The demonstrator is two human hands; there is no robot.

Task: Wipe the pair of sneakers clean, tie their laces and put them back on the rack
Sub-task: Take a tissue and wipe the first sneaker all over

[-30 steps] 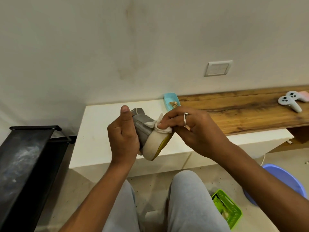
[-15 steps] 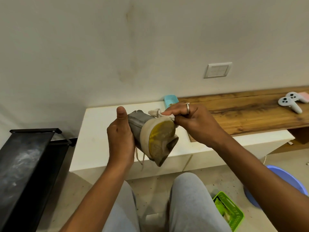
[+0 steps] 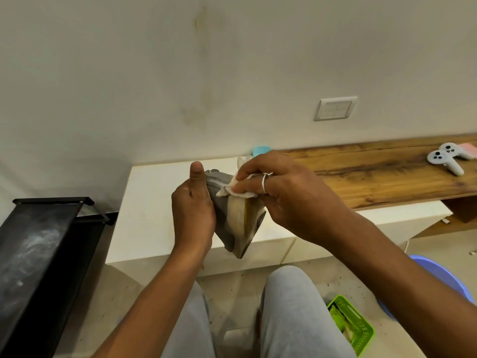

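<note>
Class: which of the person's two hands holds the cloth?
The right hand, wearing a ring, pinches the white cloth; the left hand only grips the grey sneaker.

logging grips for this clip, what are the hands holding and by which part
The left hand grips the grey sneaker around its upper, thumb up. The right hand pinches a bunched white cloth, pressing it to the sneaker's side.

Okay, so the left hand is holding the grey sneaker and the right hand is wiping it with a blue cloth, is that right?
Not quite. The cloth is white, not blue. The head view shows the left hand holding the grey sneaker while the right hand wipes it with that white cloth.
</note>
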